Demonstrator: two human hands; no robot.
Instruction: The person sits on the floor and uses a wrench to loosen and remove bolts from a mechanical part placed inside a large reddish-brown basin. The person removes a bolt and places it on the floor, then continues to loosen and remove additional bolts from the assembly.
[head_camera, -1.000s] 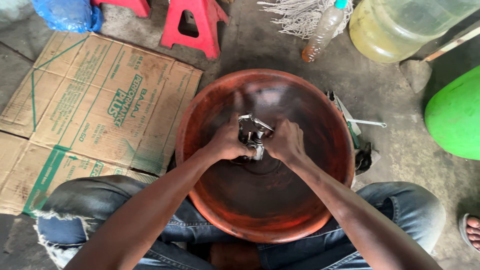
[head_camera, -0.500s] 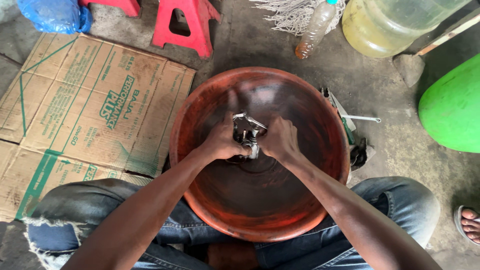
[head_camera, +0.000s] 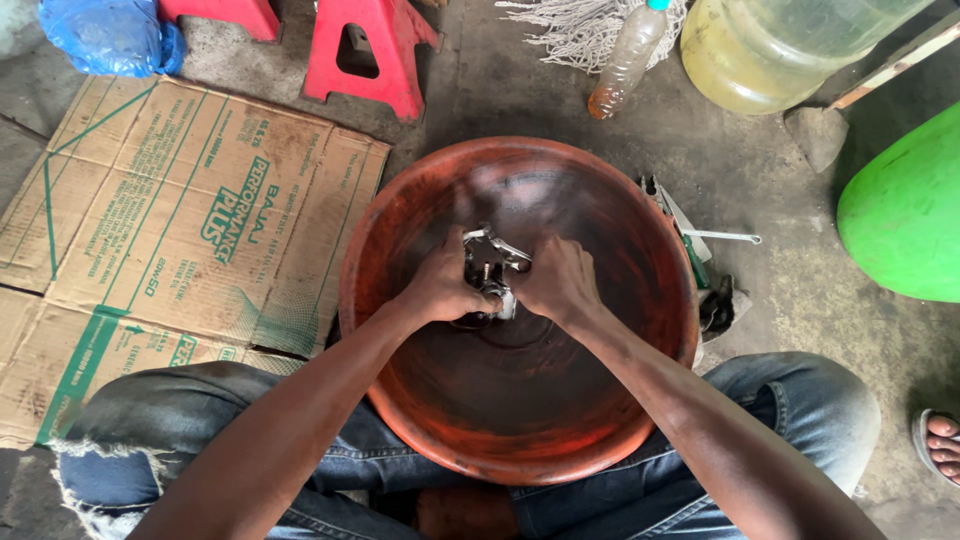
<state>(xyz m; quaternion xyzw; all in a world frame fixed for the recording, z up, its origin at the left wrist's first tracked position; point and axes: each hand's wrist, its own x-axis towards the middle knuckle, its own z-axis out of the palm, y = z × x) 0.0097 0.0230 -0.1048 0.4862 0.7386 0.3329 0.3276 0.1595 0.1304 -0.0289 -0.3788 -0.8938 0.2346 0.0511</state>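
A wide red-brown plastic basin (head_camera: 640, 230) rests between my knees, with dark liquid in its bottom. Over its middle, my left hand (head_camera: 443, 283) and my right hand (head_camera: 557, 281) both grip a small grey metal part (head_camera: 488, 265) with brackets and screws. The left hand holds it from the left, the right hand from the right. The lower half of the part is hidden behind my fingers.
Flattened cardboard (head_camera: 160, 230) lies on the concrete at the left. Red plastic stools (head_camera: 365, 50) and a blue bag (head_camera: 105, 35) stand at the back. A plastic bottle (head_camera: 625, 60), a large yellowish jug (head_camera: 780, 45), a green drum (head_camera: 905, 215) and loose tools (head_camera: 700, 240) sit to the right. Another person's toes (head_camera: 940, 440) show at the right edge.
The view has shifted slightly. Both hands stay closed on the metal part over the basin and work it a little.
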